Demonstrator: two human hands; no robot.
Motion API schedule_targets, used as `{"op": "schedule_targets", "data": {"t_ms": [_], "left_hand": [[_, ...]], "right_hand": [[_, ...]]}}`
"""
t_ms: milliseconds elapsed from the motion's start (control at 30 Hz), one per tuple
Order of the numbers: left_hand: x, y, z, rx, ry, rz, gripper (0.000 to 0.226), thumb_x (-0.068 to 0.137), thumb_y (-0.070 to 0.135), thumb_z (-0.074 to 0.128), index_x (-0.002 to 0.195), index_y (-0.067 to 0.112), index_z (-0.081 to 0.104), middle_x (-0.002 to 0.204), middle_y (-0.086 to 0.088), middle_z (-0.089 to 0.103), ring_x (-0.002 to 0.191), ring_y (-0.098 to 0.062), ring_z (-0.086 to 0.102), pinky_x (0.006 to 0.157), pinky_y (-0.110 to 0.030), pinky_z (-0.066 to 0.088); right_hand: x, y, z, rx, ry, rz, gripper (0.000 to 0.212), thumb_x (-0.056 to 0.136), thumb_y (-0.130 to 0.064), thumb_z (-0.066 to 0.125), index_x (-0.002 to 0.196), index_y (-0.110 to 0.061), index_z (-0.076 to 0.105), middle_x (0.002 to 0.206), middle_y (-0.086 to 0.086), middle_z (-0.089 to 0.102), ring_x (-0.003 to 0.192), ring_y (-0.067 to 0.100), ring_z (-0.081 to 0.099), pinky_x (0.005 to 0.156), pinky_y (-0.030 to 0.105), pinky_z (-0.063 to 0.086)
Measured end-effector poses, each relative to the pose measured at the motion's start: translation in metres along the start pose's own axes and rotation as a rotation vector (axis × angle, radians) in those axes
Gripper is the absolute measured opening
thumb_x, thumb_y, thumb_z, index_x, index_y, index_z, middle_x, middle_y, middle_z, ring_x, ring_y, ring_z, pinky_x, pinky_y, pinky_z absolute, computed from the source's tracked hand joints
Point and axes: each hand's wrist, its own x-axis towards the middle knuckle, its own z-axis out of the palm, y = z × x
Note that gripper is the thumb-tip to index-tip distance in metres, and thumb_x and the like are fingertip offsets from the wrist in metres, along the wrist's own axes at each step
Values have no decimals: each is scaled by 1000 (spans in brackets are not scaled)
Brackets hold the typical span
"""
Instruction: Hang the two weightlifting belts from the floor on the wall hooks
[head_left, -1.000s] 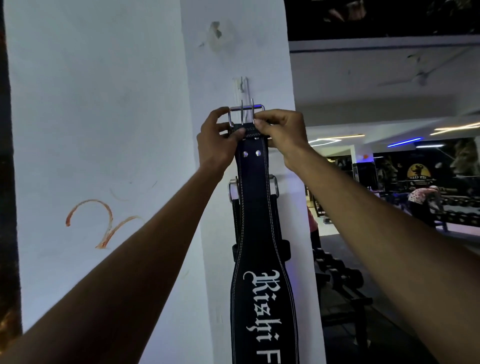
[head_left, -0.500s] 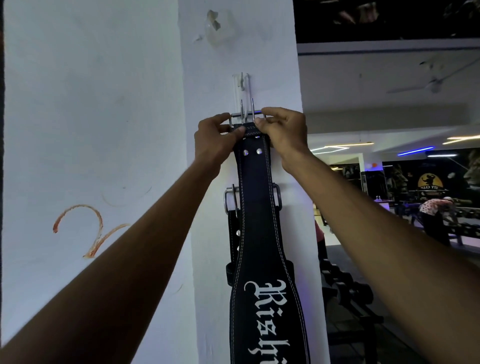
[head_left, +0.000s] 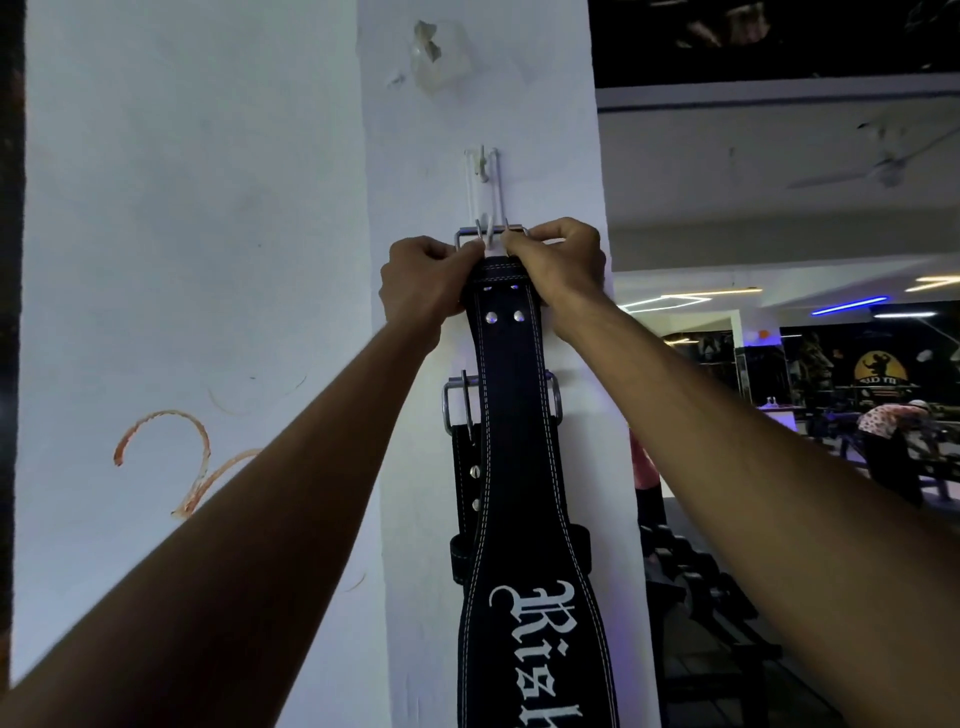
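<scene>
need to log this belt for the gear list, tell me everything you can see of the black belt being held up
The black belt looks like thick leather with white stitching along both edges, two rivets near its top and white gothic lettering lower down. It hangs upright against the white pillar, covering part of a second belt. Its metal buckle sits at the white wall hook. The left hand and right hand both grip its top end.

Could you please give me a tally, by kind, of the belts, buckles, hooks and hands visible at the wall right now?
Black belts: 2, the front belt and the rear belt
Metal buckles: 2, the top buckle and the lower buckle
White wall hooks: 1, the hook
Hands: 2, left hand, right hand
Total: 7
</scene>
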Motion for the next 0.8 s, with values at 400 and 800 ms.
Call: {"op": "schedule_targets", "data": {"t_ms": [400, 800], "left_hand": [[-28, -10, -10, 6, -39, 18, 45, 75, 46, 62, 107, 15, 71, 102, -1, 76, 89, -15, 75, 83, -44, 65], [-89, -23, -42, 153, -59, -12, 46, 86, 49, 61, 121, 21, 70, 103, 6, 78, 88, -17, 76, 94, -41, 58]], "right_hand": [[-48, 28, -7, -75, 64, -433, 36, 87, -27, 65, 121, -25, 53, 113, -3, 56, 95, 17, 64, 83, 40, 57], [-107, 24, -40, -281, 9, -434, 33, 95, -23, 59, 127, -17, 59, 126, 5, 55, 104, 18, 64, 87, 38, 58]]}}
